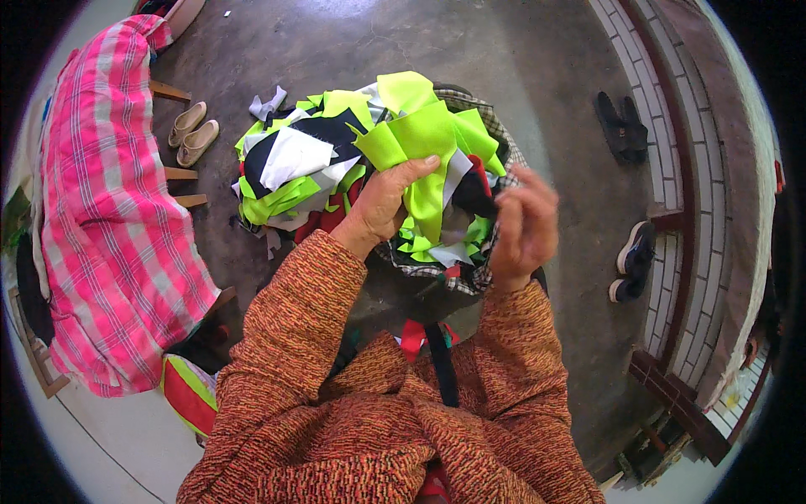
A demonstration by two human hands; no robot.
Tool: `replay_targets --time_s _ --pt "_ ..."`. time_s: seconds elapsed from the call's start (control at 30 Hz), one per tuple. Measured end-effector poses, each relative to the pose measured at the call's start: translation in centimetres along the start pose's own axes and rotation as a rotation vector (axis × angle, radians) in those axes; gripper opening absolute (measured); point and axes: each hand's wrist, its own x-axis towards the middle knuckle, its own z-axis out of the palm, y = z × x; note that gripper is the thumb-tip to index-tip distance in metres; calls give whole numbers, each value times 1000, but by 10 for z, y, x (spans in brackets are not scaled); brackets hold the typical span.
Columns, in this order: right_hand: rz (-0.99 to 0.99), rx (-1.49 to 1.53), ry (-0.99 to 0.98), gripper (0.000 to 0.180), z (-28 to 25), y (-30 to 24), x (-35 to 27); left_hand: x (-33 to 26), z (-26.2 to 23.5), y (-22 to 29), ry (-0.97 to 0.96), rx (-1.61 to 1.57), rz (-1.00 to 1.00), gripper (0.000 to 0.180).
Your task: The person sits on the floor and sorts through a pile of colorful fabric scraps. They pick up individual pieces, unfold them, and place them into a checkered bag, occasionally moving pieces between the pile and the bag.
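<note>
My left hand point(382, 206) grips a neon yellow-green fabric strip point(424, 139) that rises above the heap and hangs down past my thumb. My right hand point(522, 223) is raised beside it with fingers curled; it looks blurred, and I cannot tell whether it pinches a scrap. Both hands hover over a pile of fabric scraps point(294, 164) in neon green, white, black and red, lying in a checked cloth bag point(470, 277) on the floor. Both my sleeves are orange-red knit.
A pink plaid cloth point(109, 218) covers wooden furniture at the left. Beige shoes point(193, 134) lie beside it. Black sandals point(623, 126) and dark shoes point(634, 260) rest near a brick step point(672, 168) on the right. The floor is grey concrete.
</note>
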Motion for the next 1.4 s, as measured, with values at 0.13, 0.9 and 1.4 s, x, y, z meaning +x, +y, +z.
replay_targets --time_s 0.13,0.9,1.4 --pt "422 135 126 55 -3 6 18 -4 0 1 -4 77 -26 30" --pt "972 767 68 30 16 14 8 4 -14 2 -4 9 -3 32" --pt "1042 1238 187 33 10 34 3 -4 -18 23 -102 -153 6 40"
